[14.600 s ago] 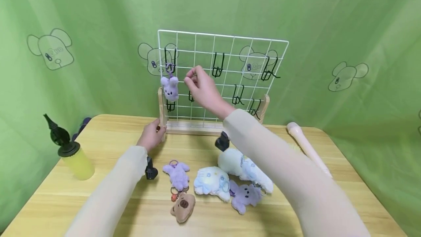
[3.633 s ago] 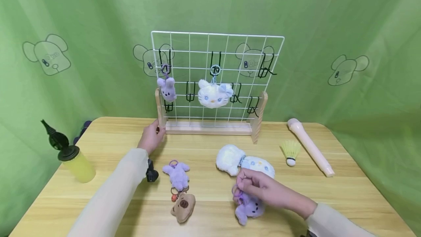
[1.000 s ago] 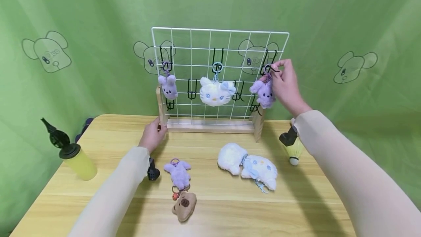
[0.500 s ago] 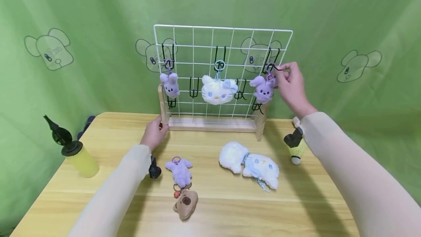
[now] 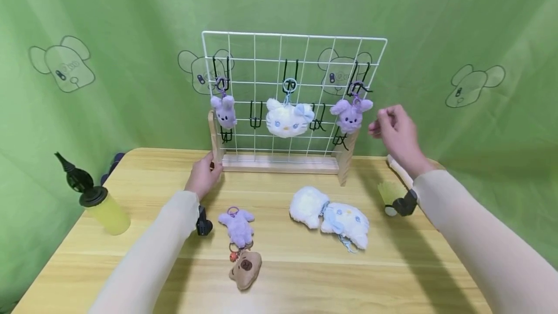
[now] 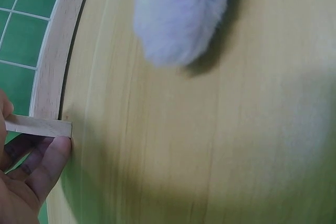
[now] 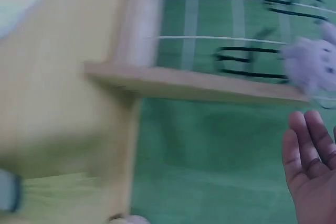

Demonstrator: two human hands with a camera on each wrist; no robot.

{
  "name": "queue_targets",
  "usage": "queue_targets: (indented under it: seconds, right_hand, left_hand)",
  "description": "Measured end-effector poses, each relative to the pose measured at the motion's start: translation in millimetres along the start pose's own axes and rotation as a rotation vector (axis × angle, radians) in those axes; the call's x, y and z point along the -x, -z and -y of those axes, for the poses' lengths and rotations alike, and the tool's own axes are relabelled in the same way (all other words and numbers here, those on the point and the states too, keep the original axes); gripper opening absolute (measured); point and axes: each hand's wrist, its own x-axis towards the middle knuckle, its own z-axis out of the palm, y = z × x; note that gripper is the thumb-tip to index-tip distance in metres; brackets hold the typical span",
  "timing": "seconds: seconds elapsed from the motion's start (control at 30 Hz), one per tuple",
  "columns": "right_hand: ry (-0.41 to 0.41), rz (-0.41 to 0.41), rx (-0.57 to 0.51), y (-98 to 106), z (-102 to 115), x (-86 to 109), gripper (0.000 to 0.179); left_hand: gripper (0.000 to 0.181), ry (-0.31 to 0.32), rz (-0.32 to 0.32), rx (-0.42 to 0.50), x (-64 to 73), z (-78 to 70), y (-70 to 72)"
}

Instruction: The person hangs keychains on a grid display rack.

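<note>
My left hand (image 5: 204,177) pinches the wooden side stand (image 6: 39,126) of a white wire grid rack (image 5: 295,36), thumb on one face and fingers on the other. To the right of the rack, my right hand (image 5: 398,132) is in the air with nothing in it, fingers loosely bent. Beside it a purple rabbit plush keychain (image 5: 350,117) hangs by its ring from the top right black hook. A white cat plush keychain (image 5: 286,119) hangs from the top middle hook, and another purple plush keychain (image 5: 224,112) from the top left one.
On the table lie a purple plush (image 5: 238,227), a brown animal plush (image 5: 246,269), a white cat plush (image 5: 346,222) and a fluffy white plush (image 5: 307,207). A yellow shuttlecock (image 5: 389,192), a pale microphone-like stick (image 5: 398,169) and a yellow hand pump (image 5: 109,214) stand or lie outward.
The white cat plush, then the purple rabbit plush, went from the table onto hooks. My right hand has just released the rabbit's ring and drawn away right and down. My left hand stays put.
</note>
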Motion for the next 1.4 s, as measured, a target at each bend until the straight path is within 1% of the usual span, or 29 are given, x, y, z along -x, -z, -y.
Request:
queue_targets:
  seconds: [0.13,0.23,0.33,0.43,0.53,0.67,0.8,0.87,0.97,1.13,1.3,1.4]
  right_hand:
    - [0.021,0.049,0.098,-8,-19,23.4,0.038]
    - [0.052,0.107,0.158,-16,-31,41.9,0.039]
    - [0.085,0.195,0.212,-26,-42,57.2,0.032]
    - [0.115,0.301,0.255,-37,-50,69.0,0.023]
    - [0.148,0.409,0.278,-48,-54,77.2,0.014]
    - [0.169,0.545,0.284,-60,-53,82.7,0.009]
    - [0.196,0.646,0.29,-71,-50,82.6,0.008]
    - [0.221,0.671,0.298,-75,-48,81.6,0.007]
    - [0.215,0.696,0.307,-81,-45,80.9,0.007]
    - [0.212,0.705,0.312,-86,-42,80.4,0.009]
    - [0.236,0.708,0.317,-88,-40,80.4,0.007]
    - [0.271,0.714,0.323,-86,-39,82.1,0.005]
  left_hand:
    - [0.053,-0.003,-0.003,0.008,0.2,0.0,0.8]
    - [0.053,0.005,0.003,0.014,0.3,-0.2,0.6]
    - [0.054,0.012,0.007,0.017,0.7,-0.9,0.2]
    - [0.053,0.017,0.007,0.019,1.5,-2.1,0.3]
    - [0.052,0.021,0.006,0.019,1.2,-2.2,0.5]
    - [0.052,0.017,0.008,0.022,-0.6,-0.4,-0.5]
    - [0.052,0.011,0.005,0.026,-0.5,0.4,-0.7]
    - [0.051,0.01,0.002,0.026,-0.1,0.3,-0.3]
    - [0.051,0.013,-0.002,0.022,0.2,-0.6,0.2]
    - [0.051,0.012,-0.006,0.013,0.0,-1.2,0.4]
    - [0.052,0.014,-0.006,0.006,0.1,-1.0,0.2]
    - [0.054,0.019,-0.001,0.01,0.9,-0.6,0.3]
